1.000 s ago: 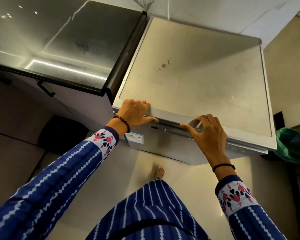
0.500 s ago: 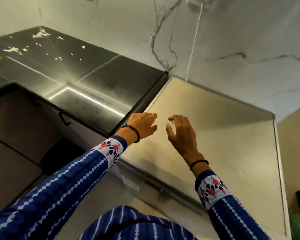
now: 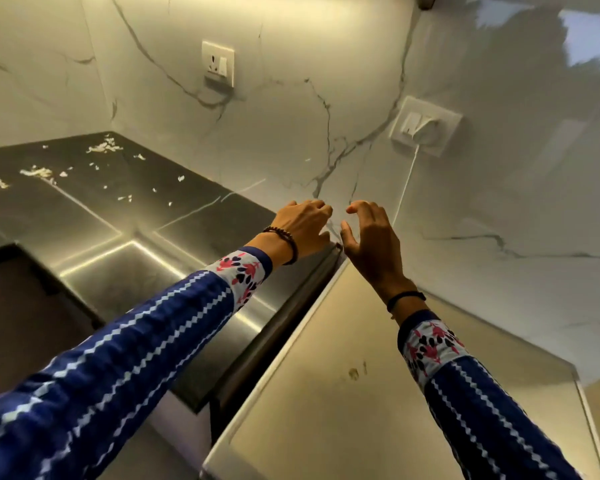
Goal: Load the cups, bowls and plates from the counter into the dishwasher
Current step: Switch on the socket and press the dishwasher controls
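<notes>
both hands up near the back wall (image 3: 291,116), just beside each other and not touching. left hand (image 3: 302,226) over the right edge of the dark counter (image 3: 118,216), fingers loosely curled, holding nothing. right hand (image 3: 371,240) over the back left corner of the dishwasher (image 3: 343,393), fingers relaxed and spread, thumb out, also holding nothing. cannot tell whether either hand touches a surface. only the dishwasher's flat pale top shows, lower right, a small brown stain (image 3: 354,373) near its middle. a narrow dark gap (image 3: 291,327) runs between its left edge and the counter's edge, back to the wall. white scraps (image 3: 104,147) scattered on the far counter. one wall socket (image 3: 218,64) above the counter; a second socket (image 3: 425,125) with a plug in it, its white cord (image 3: 407,181) dropping behind the dishwasher.
</notes>
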Action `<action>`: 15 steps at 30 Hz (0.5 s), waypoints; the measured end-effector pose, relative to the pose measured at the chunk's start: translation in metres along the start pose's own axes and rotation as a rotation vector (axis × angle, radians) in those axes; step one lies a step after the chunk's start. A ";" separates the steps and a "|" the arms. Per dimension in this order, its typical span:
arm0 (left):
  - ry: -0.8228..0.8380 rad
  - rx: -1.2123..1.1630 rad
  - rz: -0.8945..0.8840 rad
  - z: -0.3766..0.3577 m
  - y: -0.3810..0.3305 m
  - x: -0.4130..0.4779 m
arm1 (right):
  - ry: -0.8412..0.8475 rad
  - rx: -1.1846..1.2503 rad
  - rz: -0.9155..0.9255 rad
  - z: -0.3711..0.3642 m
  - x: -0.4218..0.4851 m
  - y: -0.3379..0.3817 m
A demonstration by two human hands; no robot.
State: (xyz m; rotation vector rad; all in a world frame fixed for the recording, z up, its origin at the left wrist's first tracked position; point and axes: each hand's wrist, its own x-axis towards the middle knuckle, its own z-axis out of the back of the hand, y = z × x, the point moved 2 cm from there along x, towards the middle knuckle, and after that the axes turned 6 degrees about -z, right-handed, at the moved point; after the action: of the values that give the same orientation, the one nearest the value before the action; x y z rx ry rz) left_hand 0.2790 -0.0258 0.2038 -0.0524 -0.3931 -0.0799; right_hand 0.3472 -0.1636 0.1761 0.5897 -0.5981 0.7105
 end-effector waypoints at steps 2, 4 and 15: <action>-0.024 -0.016 -0.032 0.003 0.016 0.027 | -0.022 -0.010 0.002 -0.009 0.029 0.000; -0.037 -0.016 -0.061 0.005 0.033 0.056 | -0.047 -0.053 0.019 -0.018 0.057 -0.002; -0.046 0.002 -0.224 -0.007 0.079 0.191 | -0.028 -0.367 -0.136 -0.034 0.148 -0.048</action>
State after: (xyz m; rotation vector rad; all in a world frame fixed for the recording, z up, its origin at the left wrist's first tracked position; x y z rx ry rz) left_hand 0.4644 0.0394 0.2680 -0.0078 -0.4437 -0.3002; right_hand 0.4828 -0.1084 0.2394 0.2964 -0.6881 0.4495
